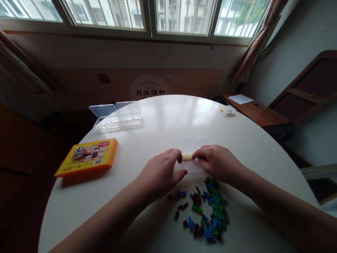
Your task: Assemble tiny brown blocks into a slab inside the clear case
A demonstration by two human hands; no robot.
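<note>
A row of pale yellow studded toy bricks [187, 156] lies in a small clear plastic box [193, 167], whose lid [196, 142] stands raised behind it. My left hand [163, 168] is at the left end of the row, its fingers curled and its thumb stretched out apart from them. At the right end, my right hand [217, 161] has its thumb and finger closed on the row; part of the box is hidden under it. Nearer to me, loose green, blue and dark brown building bricks [197, 209] lie scattered on the white table.
Two open clear plastic boxes [107, 124] stand at the back left of the round white table [158, 123]. An orange and yellow board-game box [88, 158] lies at the left. A small clear bag [229, 110] is near the far right edge. A wooden desk [258, 110] stands beyond.
</note>
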